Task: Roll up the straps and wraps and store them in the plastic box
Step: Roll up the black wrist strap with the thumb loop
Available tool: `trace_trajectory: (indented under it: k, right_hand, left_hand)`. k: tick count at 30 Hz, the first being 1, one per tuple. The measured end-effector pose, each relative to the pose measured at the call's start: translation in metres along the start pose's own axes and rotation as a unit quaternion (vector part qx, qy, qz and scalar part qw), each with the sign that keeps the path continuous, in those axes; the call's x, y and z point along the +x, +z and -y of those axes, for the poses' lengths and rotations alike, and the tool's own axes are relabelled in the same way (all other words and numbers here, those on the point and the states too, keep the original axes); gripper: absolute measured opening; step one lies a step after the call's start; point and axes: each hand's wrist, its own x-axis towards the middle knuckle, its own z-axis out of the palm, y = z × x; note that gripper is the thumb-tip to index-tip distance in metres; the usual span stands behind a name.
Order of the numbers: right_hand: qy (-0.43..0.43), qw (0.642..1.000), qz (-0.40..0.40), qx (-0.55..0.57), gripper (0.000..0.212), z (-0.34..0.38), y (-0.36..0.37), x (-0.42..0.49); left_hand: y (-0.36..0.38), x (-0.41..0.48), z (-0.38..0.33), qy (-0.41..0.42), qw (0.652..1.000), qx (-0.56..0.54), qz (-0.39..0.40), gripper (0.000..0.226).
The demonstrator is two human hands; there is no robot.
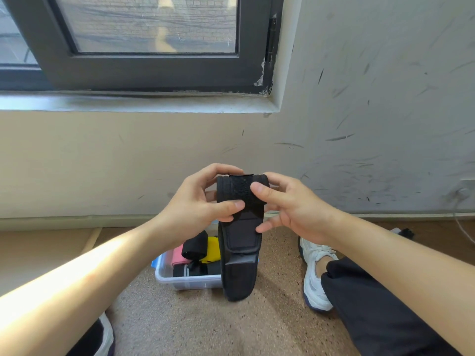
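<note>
Pinching wrap [240, 242] at rolled top end: left hand [195, 204] thumb on front, fingers [221, 169] curled behind; right hand [293, 209] thumb on velcro patch, other fingers behind roll. Loose tail hangs down, mid-air, in front of box [177, 281] on floor [185, 322]. Box holds pink roll [178, 256], yellow roll [212, 249], black roll [194, 244].

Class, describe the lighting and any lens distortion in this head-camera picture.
Head view: strong sunlight bleaches the left forearm; the black wrap, held by left hand and right hand, shows little surface detail; the window frame uprights lean inward, a wide-angle effect.
</note>
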Motion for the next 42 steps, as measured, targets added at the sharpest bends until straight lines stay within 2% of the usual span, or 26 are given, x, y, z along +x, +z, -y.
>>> trace_trajectory:
  k: [3,6,9,17,20,24,30,34,38,42]
  right_hand:
    - [-0.021,1.000,-0.006,0.020,0.039,0.001,-0.001,0.000]
    - [-0.045,0.998,-0.023,0.023,0.032,0.001,-0.002,0.001]
    - [-0.066,0.997,-0.032,-0.005,0.034,-0.001,-0.004,0.001]
    - [-0.114,0.984,-0.044,-0.129,0.049,-0.007,-0.005,0.001]
    - [-0.063,0.995,-0.032,-0.069,0.050,-0.002,-0.009,0.001]
    - [0.017,0.998,0.053,0.017,0.043,0.003,-0.011,-0.001]
    - [0.007,0.999,0.029,-0.019,0.047,0.003,-0.008,0.000]
    - [-0.028,0.999,0.005,-0.032,0.043,0.003,-0.008,-0.001]
    - [-0.051,0.998,-0.029,-0.034,0.044,0.000,-0.003,-0.001]
    - [-0.068,0.996,-0.049,-0.042,0.041,-0.004,-0.001,-0.001]
  left_hand:
    - [-0.003,0.000,0.001,-0.049,0.999,-0.003,0.024,0.052]
    - [-0.007,-0.001,0.004,-0.109,0.990,-0.016,0.085,0.040]
    - [-0.007,-0.001,0.003,-0.128,0.987,-0.039,0.087,0.040]
    - [-0.006,0.001,0.005,-0.100,0.993,-0.057,0.039,0.039]
    - [-0.006,0.001,0.003,-0.083,0.995,-0.053,0.033,0.041]
    - [-0.007,0.001,0.002,-0.048,0.998,-0.036,0.009,0.046]
    - [-0.005,0.000,0.006,-0.005,1.000,-0.008,0.030,0.055]
    - [-0.008,0.000,0.003,-0.039,0.999,-0.008,0.031,0.053]
    - [-0.010,-0.001,-0.001,-0.096,0.992,0.017,0.079,0.044]
    - [-0.009,0.000,-0.001,-0.112,0.991,0.024,0.068,0.045]
